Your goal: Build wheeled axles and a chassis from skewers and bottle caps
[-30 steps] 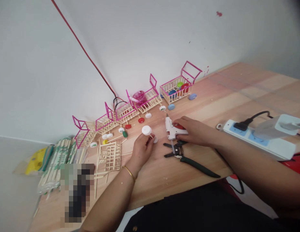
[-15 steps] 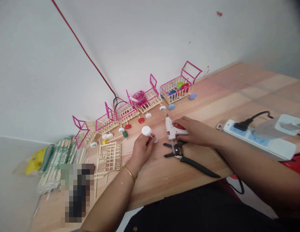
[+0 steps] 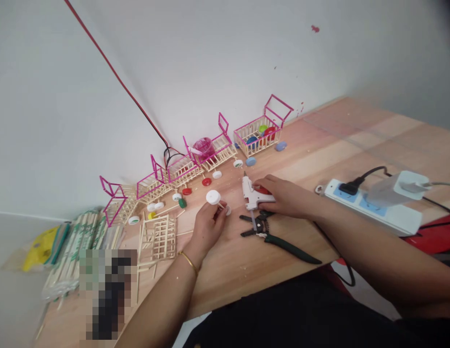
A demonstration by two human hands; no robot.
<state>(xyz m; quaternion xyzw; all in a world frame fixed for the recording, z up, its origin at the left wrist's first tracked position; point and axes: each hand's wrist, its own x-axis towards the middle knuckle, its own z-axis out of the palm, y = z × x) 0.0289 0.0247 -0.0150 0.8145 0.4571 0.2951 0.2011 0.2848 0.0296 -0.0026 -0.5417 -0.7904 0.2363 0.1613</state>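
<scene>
My left hand (image 3: 209, 222) is closed on a thin stick that has a white bottle cap (image 3: 213, 196) at its upper end and a second white cap (image 3: 228, 210) at the other. My right hand (image 3: 277, 194) is wrapped around the grip of a white glue gun (image 3: 253, 194), whose nozzle points toward the wall. Under the glue gun lie pliers (image 3: 260, 226) with a dark green handle. To the left of my left hand rests a small lattice of sticks (image 3: 164, 238).
Small stick carts with pink rims (image 3: 259, 138) and cap wheels line the wall. A pink-stained cup (image 3: 204, 149) stands among them. Bundled sticks (image 3: 74, 249) lie at the left. On the right sits a power strip (image 3: 373, 205) with plugs and cables.
The whole view has shifted, so the items on the table appear slightly further left. Both hands keep their holds, the left on the capped stick and the right on the glue gun.
</scene>
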